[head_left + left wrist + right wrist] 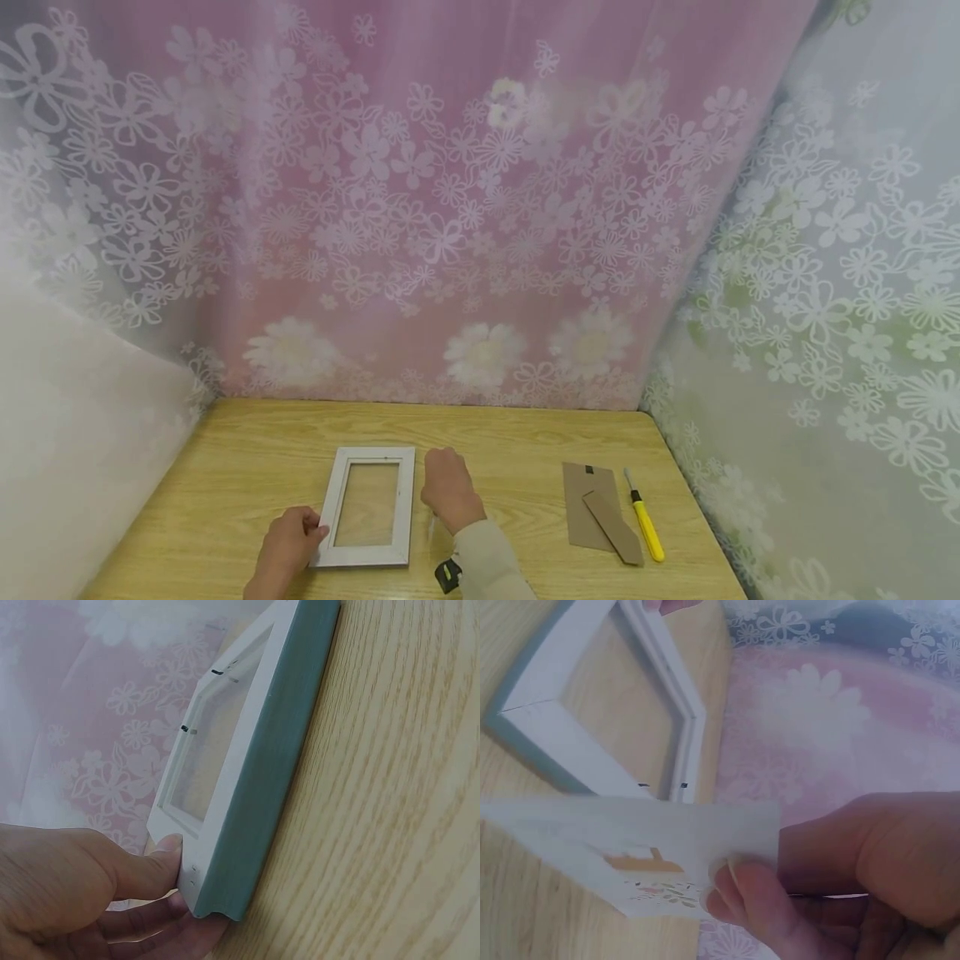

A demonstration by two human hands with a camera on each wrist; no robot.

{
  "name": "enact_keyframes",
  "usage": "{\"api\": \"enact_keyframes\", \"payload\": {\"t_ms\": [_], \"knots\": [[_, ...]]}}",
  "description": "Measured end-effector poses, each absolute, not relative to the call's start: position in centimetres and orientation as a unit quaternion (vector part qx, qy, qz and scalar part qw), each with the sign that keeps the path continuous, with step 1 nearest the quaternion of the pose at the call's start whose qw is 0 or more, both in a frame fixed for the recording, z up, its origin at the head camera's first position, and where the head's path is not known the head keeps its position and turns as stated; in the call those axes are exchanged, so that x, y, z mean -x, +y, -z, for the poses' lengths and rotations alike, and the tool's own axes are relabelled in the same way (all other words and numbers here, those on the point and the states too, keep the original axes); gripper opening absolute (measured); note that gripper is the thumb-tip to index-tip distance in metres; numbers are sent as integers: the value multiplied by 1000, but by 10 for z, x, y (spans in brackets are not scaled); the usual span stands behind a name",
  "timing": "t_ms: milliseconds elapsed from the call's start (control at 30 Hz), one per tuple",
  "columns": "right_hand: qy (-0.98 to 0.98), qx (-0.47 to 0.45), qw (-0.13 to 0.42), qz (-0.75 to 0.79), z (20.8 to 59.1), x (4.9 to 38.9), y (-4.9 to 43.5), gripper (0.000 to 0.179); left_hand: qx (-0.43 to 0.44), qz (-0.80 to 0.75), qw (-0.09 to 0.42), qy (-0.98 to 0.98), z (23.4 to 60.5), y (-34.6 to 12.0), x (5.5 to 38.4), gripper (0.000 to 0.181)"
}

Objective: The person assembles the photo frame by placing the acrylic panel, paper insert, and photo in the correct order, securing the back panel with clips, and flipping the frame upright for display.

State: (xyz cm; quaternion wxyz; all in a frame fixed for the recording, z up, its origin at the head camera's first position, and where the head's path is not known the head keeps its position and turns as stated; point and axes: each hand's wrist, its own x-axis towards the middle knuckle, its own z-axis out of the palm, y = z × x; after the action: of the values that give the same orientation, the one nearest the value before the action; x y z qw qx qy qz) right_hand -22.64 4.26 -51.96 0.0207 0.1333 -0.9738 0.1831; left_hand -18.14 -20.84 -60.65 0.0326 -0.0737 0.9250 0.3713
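Observation:
A white picture frame [403, 510], its outer side blue-green in the left wrist view, lies on the table with its inner opening facing up. Small dark tabs stick out along its inner edge. At its near left corner, my left hand [288, 542] pinches the frame, thumb on the upper face and fingers at the underside. Just right of the frame, my right hand [452, 492] holds a white picture sheet [656, 836] between thumb and fingers. Printed brown and leaf-like shapes show on the sheet. From the head view it appears only as a thin edge below the hand.
To the right lies a brown backing board [581, 504] with a stand leg [615, 529] angled across it. Beside that is a screwdriver [648, 529] with a yellow handle. Floral curtains [480, 250] border the back and sides of the wooden table [247, 450].

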Motion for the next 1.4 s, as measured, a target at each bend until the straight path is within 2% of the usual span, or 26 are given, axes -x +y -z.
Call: {"api": "enact_keyframes", "payload": {"t_ms": [500,867,967,1100,1400], "knots": [[-974,-135,53,-175,507,225,38,59,75,-369,29,926,606,-207,181,12],[-947,-121,51,-292,507,228,35,56,76,-372,28,925,609,-208,182,12],[-945,-117,55,-300,506,228,34,47,75,-371,28,925,610,-208,182,12],[-943,-111,54,-311,506,227,31,12,76,-370,28,925,610,-208,183,12],[-938,-117,67,-318,507,225,26,10,75,-367,27,927,610,-208,184,11]]}}
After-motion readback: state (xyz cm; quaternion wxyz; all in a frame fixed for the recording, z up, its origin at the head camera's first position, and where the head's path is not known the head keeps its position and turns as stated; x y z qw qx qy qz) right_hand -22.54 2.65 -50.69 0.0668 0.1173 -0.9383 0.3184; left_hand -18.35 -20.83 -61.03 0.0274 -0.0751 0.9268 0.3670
